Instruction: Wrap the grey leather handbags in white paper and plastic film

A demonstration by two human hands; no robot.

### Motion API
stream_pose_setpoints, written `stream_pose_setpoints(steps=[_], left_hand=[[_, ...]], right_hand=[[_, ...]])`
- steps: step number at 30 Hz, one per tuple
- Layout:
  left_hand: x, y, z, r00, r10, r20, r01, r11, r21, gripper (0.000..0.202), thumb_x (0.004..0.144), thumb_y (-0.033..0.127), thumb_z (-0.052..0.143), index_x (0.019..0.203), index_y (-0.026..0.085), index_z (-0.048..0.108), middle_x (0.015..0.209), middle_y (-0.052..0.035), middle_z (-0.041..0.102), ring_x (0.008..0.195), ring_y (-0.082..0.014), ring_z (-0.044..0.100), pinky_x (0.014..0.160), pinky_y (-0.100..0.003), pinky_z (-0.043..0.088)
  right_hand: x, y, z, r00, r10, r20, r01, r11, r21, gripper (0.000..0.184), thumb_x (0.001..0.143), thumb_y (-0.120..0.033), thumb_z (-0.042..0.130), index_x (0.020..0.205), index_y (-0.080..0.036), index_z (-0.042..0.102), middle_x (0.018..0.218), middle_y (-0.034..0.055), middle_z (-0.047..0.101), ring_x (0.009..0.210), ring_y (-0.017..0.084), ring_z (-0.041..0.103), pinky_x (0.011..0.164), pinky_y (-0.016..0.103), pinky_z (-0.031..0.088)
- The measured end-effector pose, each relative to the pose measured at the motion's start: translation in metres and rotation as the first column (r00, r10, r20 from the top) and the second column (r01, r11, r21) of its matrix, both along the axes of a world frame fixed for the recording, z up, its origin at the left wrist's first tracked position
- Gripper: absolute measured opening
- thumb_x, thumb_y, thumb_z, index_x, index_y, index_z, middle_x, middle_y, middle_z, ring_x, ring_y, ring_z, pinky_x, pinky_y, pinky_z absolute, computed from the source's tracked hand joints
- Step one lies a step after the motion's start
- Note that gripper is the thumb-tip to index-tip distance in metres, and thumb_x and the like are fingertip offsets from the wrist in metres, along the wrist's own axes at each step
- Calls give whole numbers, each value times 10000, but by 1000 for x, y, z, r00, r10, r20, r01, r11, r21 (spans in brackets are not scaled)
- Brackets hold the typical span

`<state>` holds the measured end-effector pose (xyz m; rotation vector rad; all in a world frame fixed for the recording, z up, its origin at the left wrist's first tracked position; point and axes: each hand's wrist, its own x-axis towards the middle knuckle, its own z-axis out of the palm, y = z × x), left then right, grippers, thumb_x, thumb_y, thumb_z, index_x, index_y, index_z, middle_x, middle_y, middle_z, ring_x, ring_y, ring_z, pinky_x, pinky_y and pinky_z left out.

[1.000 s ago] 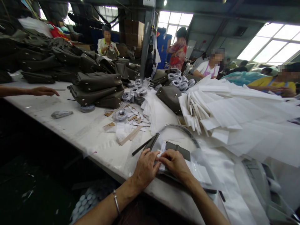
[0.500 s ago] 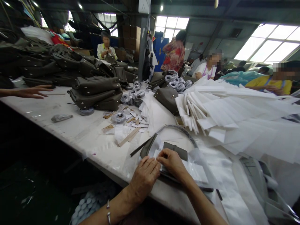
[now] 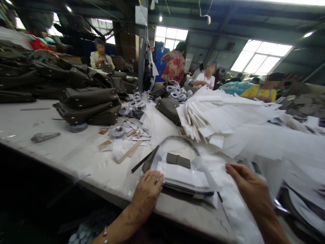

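A flat grey bag part (image 3: 178,160) wrapped in white tissue and clear plastic (image 3: 181,174) lies at the near edge of the white table (image 3: 76,152). My left hand (image 3: 147,193) rests on its left end, fingers stretched flat and holding nothing. My right hand (image 3: 247,184) hovers off to the right over white wrapping paper, fingers loosely curled and apart, nothing in them. A curved grey strap (image 3: 177,139) arcs behind the wrapped piece.
Stacks of dark olive bags (image 3: 86,105) fill the left and back. A big fan of white paper sheets (image 3: 215,118) covers the right. Rolls of tape (image 3: 132,108) and card scraps (image 3: 132,134) lie mid-table. Several people (image 3: 207,73) work at the far side.
My right hand left the wrapped piece and swung out to the right. My left hand flattened on its left end. The view turned right; the co-worker's arm at far left is out of sight.
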<state>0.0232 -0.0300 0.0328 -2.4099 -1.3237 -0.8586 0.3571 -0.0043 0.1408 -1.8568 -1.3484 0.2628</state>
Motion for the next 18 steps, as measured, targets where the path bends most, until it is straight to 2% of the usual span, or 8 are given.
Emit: stream_pose_setpoints(steps=[2, 4, 6, 7, 9, 12, 15, 18], left_hand=[[-1, 1, 0, 1000, -3, 0, 3, 1000, 21, 313, 949, 89, 393, 1171, 138, 608, 1115, -108, 667, 1054, -226, 620, 993, -412, 461], [-2, 3, -1, 1000, -6, 3, 5, 999, 50, 322, 960, 98, 375, 1164, 145, 620, 1116, -107, 669, 1047, -226, 621, 992, -410, 453], [-3, 6, -3, 1000, -10, 2, 10, 997, 82, 332, 969, 110, 360, 1154, 159, 632, 1111, -102, 675, 1037, -223, 627, 991, -402, 445], [-4, 8, -3, 1000, -14, -3, 14, 995, 95, 335, 972, 116, 356, 1147, 165, 638, 1104, -98, 679, 1025, -222, 632, 988, -400, 443], [-4, 9, -2, 1000, -20, -16, 22, 994, 109, 338, 978, 123, 351, 1126, 174, 650, 1082, -90, 688, 994, -220, 646, 980, -404, 437], [-5, 9, 1, 1000, -19, -24, 21, 995, 92, 338, 987, 135, 343, 1107, 181, 656, 1050, -76, 694, 968, -219, 659, 993, -430, 412], [-6, 9, 4, 999, -18, -47, 22, 996, 85, 333, 982, 139, 349, 1119, 190, 649, 1055, -72, 694, 988, -221, 658, 1026, -454, 373], [-7, 9, 5, 997, -21, -80, 29, 994, 101, 347, 962, 118, 350, 1129, 195, 644, 1062, -73, 699, 1000, -226, 656, 1036, -458, 357]], right_hand=[[64, -20, 10, 967, -243, 78, 247, 968, -40, 466, 670, -625, 613, 900, -239, 736, 824, 57, 737, 845, 301, 670, 769, 389, 496], [117, -37, 12, 901, -407, 152, 421, 903, -80, 406, 667, -580, 600, 837, -237, 735, 763, 67, 723, 813, 312, 668, 736, 402, 495], [155, -47, 6, 874, -466, 136, 484, 859, -166, 300, 645, -518, 621, 707, -241, 716, 661, 68, 689, 761, 308, 663, 684, 387, 491], [168, -49, -1, 885, -459, 77, 464, 856, -228, 261, 629, -497, 635, 639, -244, 696, 607, 63, 666, 732, 302, 658, 656, 374, 488], [181, -48, -16, 911, -403, -91, 353, 874, -333, 259, 613, -494, 653, 555, -242, 666, 552, 56, 639, 680, 282, 647, 610, 351, 480], [184, -40, -37, 905, -332, -265, 221, 902, -372, 341, 595, -547, 662, 570, -208, 697, 633, 71, 688, 651, 249, 641, 593, 334, 486], [181, -35, -47, 891, -316, -325, 199, 917, -346, 384, 545, -557, 700, 620, -181, 725, 718, 82, 717, 658, 222, 636, 593, 313, 484], [181, -35, -49, 877, -325, -353, 230, 931, -284, 370, 483, -523, 734, 614, -179, 709, 659, 61, 691, 615, 205, 609, 573, 308, 474]])
